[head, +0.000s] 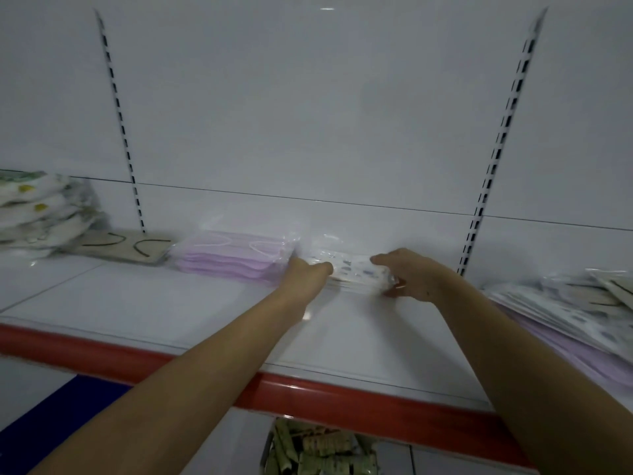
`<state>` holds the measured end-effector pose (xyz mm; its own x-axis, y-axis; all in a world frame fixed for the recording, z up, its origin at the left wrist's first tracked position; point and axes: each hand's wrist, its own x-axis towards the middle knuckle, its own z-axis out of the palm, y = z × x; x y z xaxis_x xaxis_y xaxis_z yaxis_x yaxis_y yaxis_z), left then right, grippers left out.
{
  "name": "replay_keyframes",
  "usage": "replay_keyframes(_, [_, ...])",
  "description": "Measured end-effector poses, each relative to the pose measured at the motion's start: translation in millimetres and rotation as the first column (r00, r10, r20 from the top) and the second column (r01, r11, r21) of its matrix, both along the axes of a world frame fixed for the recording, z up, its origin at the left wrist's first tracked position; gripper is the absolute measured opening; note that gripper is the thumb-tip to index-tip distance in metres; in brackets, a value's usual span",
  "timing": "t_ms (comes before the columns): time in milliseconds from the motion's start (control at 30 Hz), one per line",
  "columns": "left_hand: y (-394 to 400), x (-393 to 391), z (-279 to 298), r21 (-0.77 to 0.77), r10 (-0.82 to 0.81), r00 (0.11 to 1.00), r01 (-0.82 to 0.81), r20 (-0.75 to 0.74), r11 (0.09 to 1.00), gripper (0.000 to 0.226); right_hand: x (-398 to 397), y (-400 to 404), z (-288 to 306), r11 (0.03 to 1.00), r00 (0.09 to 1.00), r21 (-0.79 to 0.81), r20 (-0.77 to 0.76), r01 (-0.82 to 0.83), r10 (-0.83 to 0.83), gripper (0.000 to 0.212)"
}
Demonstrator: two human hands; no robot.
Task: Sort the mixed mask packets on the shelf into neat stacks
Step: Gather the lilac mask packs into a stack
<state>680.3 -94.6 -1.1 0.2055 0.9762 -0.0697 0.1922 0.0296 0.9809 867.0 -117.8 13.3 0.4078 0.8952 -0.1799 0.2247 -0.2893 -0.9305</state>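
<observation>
On the white shelf (171, 303), both hands' fingers (383, 259) clasp the patterned mask stack (349, 269) beside the pink stack (233, 257).

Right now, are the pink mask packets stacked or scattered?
Stacked: the pink mask packets lie flat in one pile on the shelf.

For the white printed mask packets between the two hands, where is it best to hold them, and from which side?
Probably by the two short ends of the white printed packets, left hand and right hand coming from each side: the stack lies flat and wide, in slippery film.
</observation>
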Motion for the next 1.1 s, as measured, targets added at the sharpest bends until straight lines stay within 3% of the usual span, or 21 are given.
replay_keyframes(67, [-5.0,7.5,3.3,-0.013,-0.021,1.0,0.021,-0.003,1.0,0.013,7.8,-6.3,1.4,0.999,1.0,-0.015,-0.011,0.028,-0.028,0.019])
replay_keyframes(300, [-17.8,28.4,6.2,-0.037,-0.129,0.991,0.129,0.021,0.991,0.017,38.8,-22.4,-0.1,0.993,0.994,-0.032,0.009,0.109,-0.109,0.023])
replay_keyframes(367, [-18.6,23.6,6.9,-0.039,-0.143,0.99,0.143,-0.004,0.989,0.012,35.2,-22.9,1.4,0.995,0.993,-0.05,0.077,0.092,-0.088,0.024])
replay_keyframes(433, [-17.4,9.5,8.0,-0.012,-0.167,0.985,0.167,-0.048,0.986,0.057,29.1,-22.6,4.8,0.988,0.935,-0.074,0.341,0.132,-0.099,0.048])
replay_keyframes(467, [-14.9,-2.2,8.5,0.008,-0.152,0.986,0.153,-0.07,0.988,0.077,25.1,-20.8,7.2,0.984,0.853,-0.009,0.5,0.177,-0.149,0.054])
replay_keyframes(533, [-5.3,-29.2,8.8,0.072,-0.099,0.991,0.106,-0.092,0.992,0.084,5.3,-19.9,17.1,0.95,0.753,0.275,0.591,0.151,-0.29,0.045])
replay_keyframes(600, [9.3,-60.4,8.4,0.11,0.015,0.998,-0.009,-0.056,0.994,0.074,-24.2,-12.7,27.6,0.902,0.831,0.427,0.475,0.07,-0.289,0.03])
replay_keyframes(700, [32.6,-108.3,7.8,0.139,0.235,0.972,-0.231,-0.013,0.963,0.067,-77.4,7.7,35.0,0.955,0.983,0.294,0.183,-0.031,-0.024,0.012])
replay_keyframes(767, [48.1,-136.0,4.9,0.141,0.341,0.94,-0.341,0.02,0.929,0.069,-108.1,21.3,35.5,0.986,0.989,0.123,0.107,-0.114,0.101,0.025])
replay_keyframes(867, [70.0,-164.3,-2.0,0.126,0.395,0.918,-0.395,0.024,0.91,0.07,-135.1,40.8,27.4,0.991,0.98,-0.028,0.149,-0.13,0.132,0.063])
replay_keyframes(1033, [86.4,-170.4,-6.9,0.094,0.305,0.952,-0.306,0.017,0.948,0.071,-158.3,71.5,11.8,0.999,0.997,0.027,-0.06,-0.038,0.04,0.073])
replay_keyframes(1100, [89.3,-167.2,-7.5,0.105,0.274,0.962,-0.273,0.004,0.956,0.069,-166.9,80.1,9.5,1.0,0.997,0.005,-0.07,-0.021,0.021,0.072])
